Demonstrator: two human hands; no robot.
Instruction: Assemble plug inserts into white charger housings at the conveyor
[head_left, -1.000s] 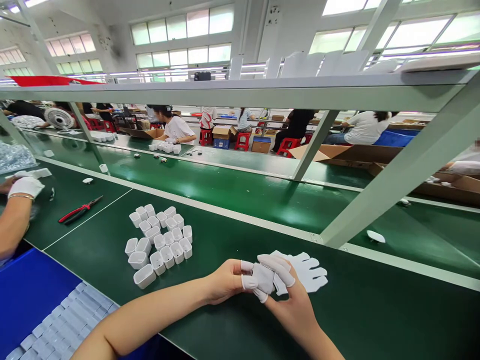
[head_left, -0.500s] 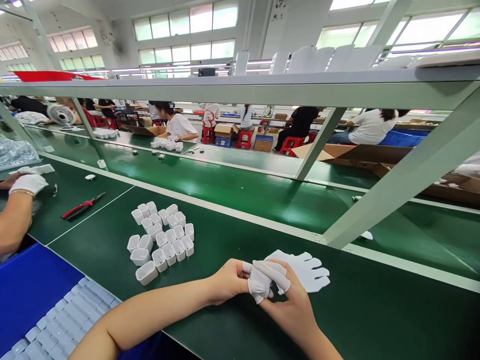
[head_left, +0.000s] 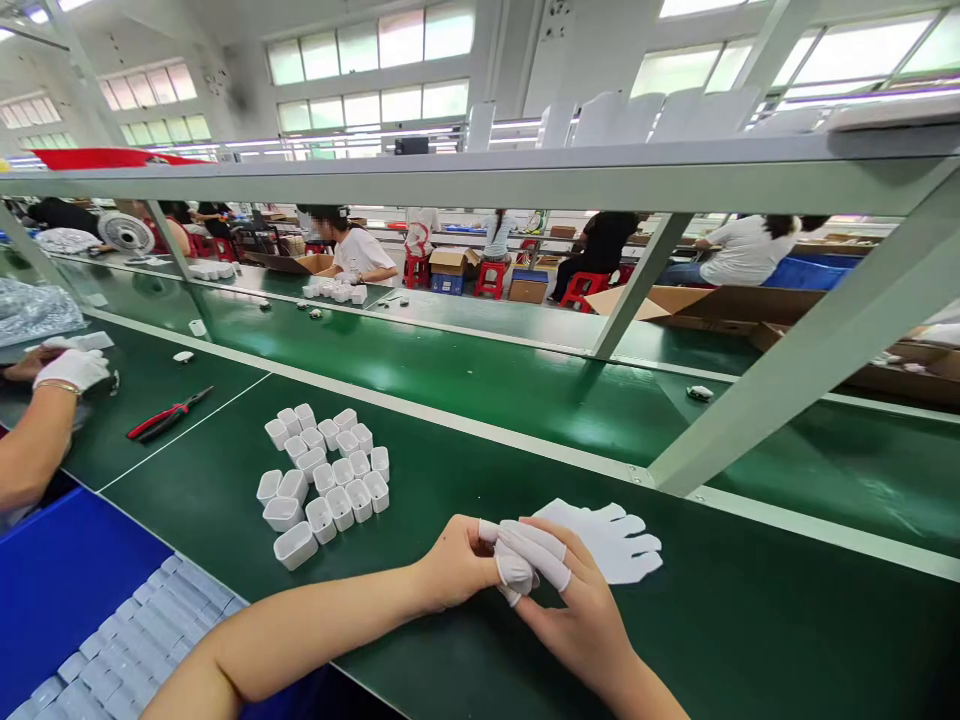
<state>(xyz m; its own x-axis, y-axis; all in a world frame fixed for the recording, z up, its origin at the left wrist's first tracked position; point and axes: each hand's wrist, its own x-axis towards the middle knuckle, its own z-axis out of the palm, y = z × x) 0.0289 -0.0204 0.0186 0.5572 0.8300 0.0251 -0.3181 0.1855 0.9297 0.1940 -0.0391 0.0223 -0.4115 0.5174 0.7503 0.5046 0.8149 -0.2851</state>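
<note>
My left hand (head_left: pixel 456 568) and my right hand (head_left: pixel 589 615) meet above the green bench, fingers closed together. White fabric finger cots (head_left: pixel 534 552) cover several fingertips, and both hands pinch a bunched white cot between them. Which fingertip lies inside that bunched one is hidden. Just behind my right hand a white glove (head_left: pixel 619 545) lies flat, its fingers pointing right. To the left of my hands stands a group of small white plastic cups (head_left: pixel 337 480), open side up.
Red-handled pliers (head_left: pixel 169 414) lie further left, near a co-worker's gloved hand (head_left: pixel 75 370). A blue bin (head_left: pixel 82 560) holding rows of pale plastic parts (head_left: pixel 142 640) sits below the bench edge. Slanted post (head_left: pixel 787 360) and shelf beam (head_left: pixel 480 185) cross ahead; small parts lie on the green belt (head_left: pixel 450 370).
My fingers have shifted slightly around the bunched white cot, and my right fingers lie closer over it. The co-worker's gloved hand has moved a little right. Small parts on the belt have moved left.
</note>
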